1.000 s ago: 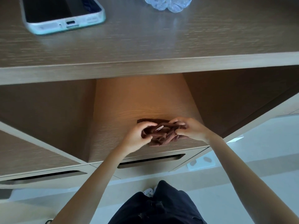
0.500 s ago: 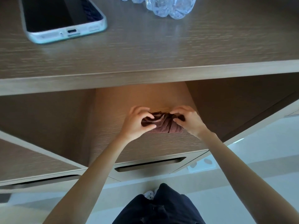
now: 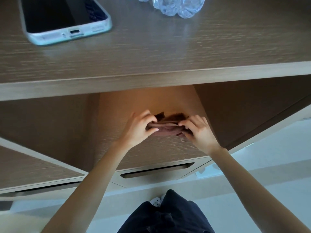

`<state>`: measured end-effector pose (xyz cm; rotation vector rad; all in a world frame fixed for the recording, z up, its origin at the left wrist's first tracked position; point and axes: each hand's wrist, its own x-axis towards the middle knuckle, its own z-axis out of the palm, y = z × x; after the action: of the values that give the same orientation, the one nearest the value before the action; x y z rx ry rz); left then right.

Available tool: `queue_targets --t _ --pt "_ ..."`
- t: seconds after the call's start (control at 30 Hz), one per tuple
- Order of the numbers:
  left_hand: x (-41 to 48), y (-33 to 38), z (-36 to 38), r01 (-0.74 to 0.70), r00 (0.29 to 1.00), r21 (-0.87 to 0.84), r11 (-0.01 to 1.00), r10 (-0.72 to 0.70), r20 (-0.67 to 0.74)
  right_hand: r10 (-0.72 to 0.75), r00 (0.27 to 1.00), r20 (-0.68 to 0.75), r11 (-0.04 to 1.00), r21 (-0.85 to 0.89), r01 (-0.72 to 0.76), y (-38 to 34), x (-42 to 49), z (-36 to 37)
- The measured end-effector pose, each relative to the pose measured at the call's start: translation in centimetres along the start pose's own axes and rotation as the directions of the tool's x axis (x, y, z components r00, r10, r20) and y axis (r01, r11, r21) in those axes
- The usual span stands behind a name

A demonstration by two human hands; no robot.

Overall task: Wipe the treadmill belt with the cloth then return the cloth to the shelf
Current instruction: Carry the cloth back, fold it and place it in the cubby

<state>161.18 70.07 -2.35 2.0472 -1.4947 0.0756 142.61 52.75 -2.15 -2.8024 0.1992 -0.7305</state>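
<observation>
Well, I'm watching the left hand (image 3: 137, 131) and right hand (image 3: 201, 132) pinching the cloth (image 3: 166, 127) (loosely folded) at the shelf (image 3: 151, 149); careless release is risking unfolding

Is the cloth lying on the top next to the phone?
No, the cloth is down in the shelf, gripped by the left hand and right hand; the phone lies on the top above.

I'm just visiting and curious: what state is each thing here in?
cloth: bunched, lying on the shelf, held at both ends
left hand: grips the cloth
right hand: pinches the cloth
phone: face up, screen dark
drawer: shut
</observation>
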Motion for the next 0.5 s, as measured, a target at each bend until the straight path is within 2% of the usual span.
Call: queue_targets --t 0.07,0.17,0.23,0.3,0.37,0.5 --pt "-1.8 0.5 0.2 -0.169 0.980 0.080 0.982 0.159 0.118 -0.051 0.998 0.020 0.998 -0.035 0.052 -0.2 -2.0 -0.2" --pt "-4.5 1.1 0.8 -0.299 0.925 0.105 0.948 0.261 0.275 0.036 0.994 0.106 0.999 -0.027 -0.033 -0.9 -3.9 -0.3" --pt "-5.4 1.5 1.1 -0.347 0.905 0.113 0.931 0.301 0.301 0.100 0.971 0.216 0.995 -0.024 -0.098 -1.4 -3.7 -0.1" --pt "-6.0 1.9 1.2 -0.376 0.897 0.144 0.915 0.321 0.303 0.057 0.949 0.309 0.998 -0.034 -0.049 -1.9 -3.3 0.3" --pt "-6.4 2.0 1.0 -0.376 0.907 0.172 0.910 0.324 0.268 -0.010 0.965 0.262 0.999 -0.048 0.023 -2.1 -3.7 1.0" --pt "-8.2 1.5 0.6 -0.355 0.929 0.190 0.915 0.322 0.185 -0.016 0.991 0.134 0.999 0.042 0.011 -2.5 -6.5 1.5"
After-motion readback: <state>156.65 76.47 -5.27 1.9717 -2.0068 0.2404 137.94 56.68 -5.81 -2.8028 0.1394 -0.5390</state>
